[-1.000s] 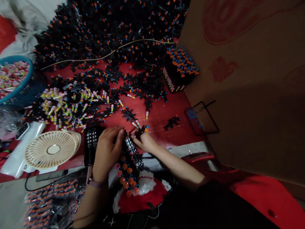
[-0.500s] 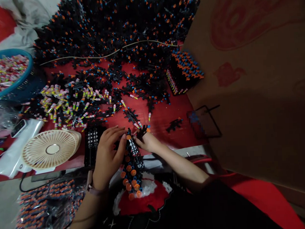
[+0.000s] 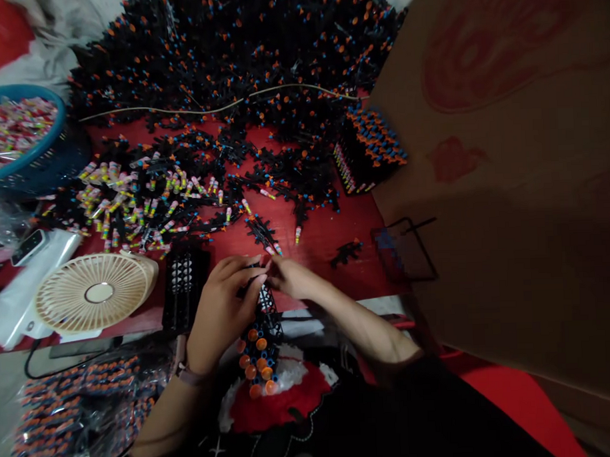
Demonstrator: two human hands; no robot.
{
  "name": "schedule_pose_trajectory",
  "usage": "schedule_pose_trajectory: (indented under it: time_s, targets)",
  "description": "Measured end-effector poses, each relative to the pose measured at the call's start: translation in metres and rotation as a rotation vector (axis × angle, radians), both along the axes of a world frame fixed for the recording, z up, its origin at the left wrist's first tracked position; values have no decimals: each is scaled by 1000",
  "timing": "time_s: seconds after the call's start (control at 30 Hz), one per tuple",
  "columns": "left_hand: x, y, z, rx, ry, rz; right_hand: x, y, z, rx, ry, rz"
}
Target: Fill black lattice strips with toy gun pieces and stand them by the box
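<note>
Both hands meet over a black tray at the table's front edge. Several black pieces with orange and blue round ends stand in its near part. My left hand is curled over the tray's left side, fingertips together near its far end. My right hand touches those fingertips from the right, its fingers pinched. What either hand holds is too small and hidden to name. Just beyond them lie black toy-gun-shaped pieces with pink-and-yellow tubes.
Left are a fan, a second black tray and a blue basket. Loose black pieces are heaped at the back. Right stand a filled box and a large cardboard sheet. Plastic-wrapped pieces lie lower left.
My hands have come together at the tray's far end. The black piece seen by my right hand is now hidden. The whole view has shifted slightly.
</note>
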State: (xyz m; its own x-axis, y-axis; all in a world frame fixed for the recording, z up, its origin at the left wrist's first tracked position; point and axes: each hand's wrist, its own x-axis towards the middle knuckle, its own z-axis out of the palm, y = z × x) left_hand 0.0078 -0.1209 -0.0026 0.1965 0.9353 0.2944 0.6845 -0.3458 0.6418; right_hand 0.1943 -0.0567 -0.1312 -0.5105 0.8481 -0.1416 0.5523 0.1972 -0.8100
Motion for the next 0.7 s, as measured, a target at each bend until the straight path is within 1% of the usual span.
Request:
schedule_pose_trajectory:
  time_s: [0.03,0.07,0.13,0.17,0.27,0.33,0.4,0.47,0.57,0.63,0.7]
  targets:
    - [0,0,0,-3,-8,5,7,7,2,29,24,-66]
    - [0,0,0,-8,-16,16,12,13,2,92,22,-139]
    - [1,0,1,-19,-25,56,16,22,-1,211,-27,-294]
    - [1,0,2,-29,-24,77,16,24,-5,240,-58,-332]
    - [1,2,3,-69,-16,111,20,23,-18,202,-69,-339]
    - [1,4,4,-94,-13,110,27,18,-23,187,-9,-389]
    - [0,6,5,-110,-14,115,35,9,-25,187,103,-443]
    - [1,7,4,-116,-13,129,38,-4,-23,128,255,-415]
    - [3,7,2,-99,-4,150,28,-30,-22,-15,425,-260]
    - [3,7,1,-87,-1,148,17,-44,-24,-33,458,-211]
    - [3,6,1,-86,-9,125,8,-51,-27,-16,464,-222]
